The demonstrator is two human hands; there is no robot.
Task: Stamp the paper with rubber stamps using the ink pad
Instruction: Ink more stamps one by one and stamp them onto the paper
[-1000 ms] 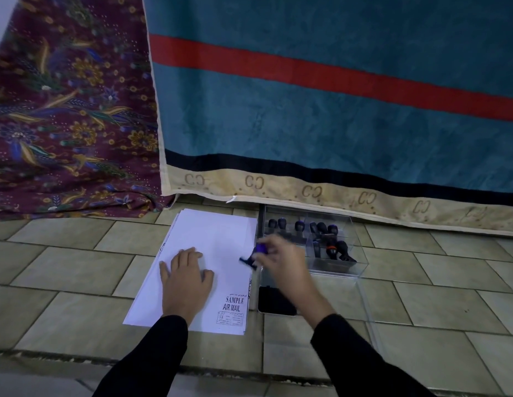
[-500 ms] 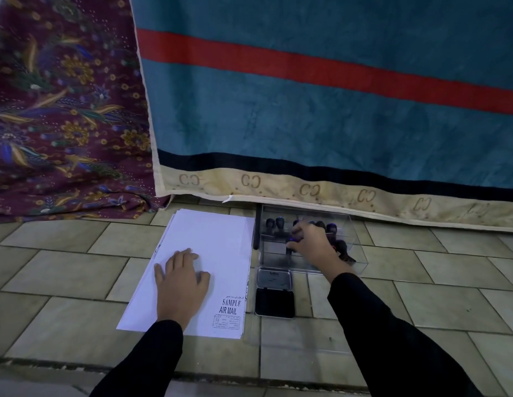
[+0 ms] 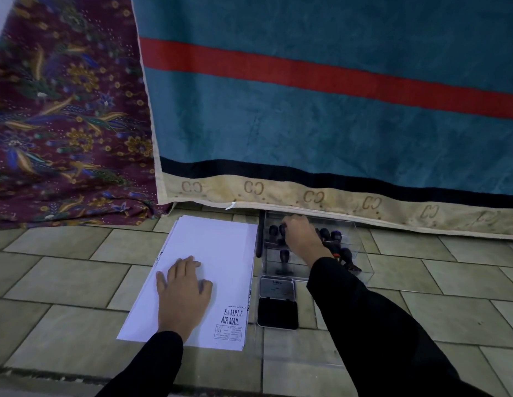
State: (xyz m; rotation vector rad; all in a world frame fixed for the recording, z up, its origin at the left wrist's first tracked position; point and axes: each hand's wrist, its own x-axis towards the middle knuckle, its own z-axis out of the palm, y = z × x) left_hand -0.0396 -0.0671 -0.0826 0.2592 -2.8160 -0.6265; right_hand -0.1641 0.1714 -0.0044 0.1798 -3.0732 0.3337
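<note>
A stack of white paper (image 3: 215,247) lies on the tiled floor, with "SAMPLE AIR MAIL" prints (image 3: 232,316) and a boxed print at its near right corner. My left hand (image 3: 182,293) rests flat on the sheet, fingers spread. To the right stands a clear plastic box (image 3: 361,270) holding several dark-handled rubber stamps (image 3: 332,236). My right hand (image 3: 301,239) reaches into the box's far left part, fingers curled down among the stamps; what they grip is hidden. An open black ink pad (image 3: 277,313) with its lid (image 3: 276,287) folded back sits just in front of the box.
A teal blanket (image 3: 335,124) with a red stripe hangs right behind the box and paper. A maroon floral cloth (image 3: 63,124) is draped at the left. Beige floor tiles (image 3: 63,282) spread to both sides. A clear lid seems to lie flat near the ink pad.
My right hand carried a blue-topped stamp from over the paper's edge into the box, then moved deeper to its far left. My left hand stayed on the paper.
</note>
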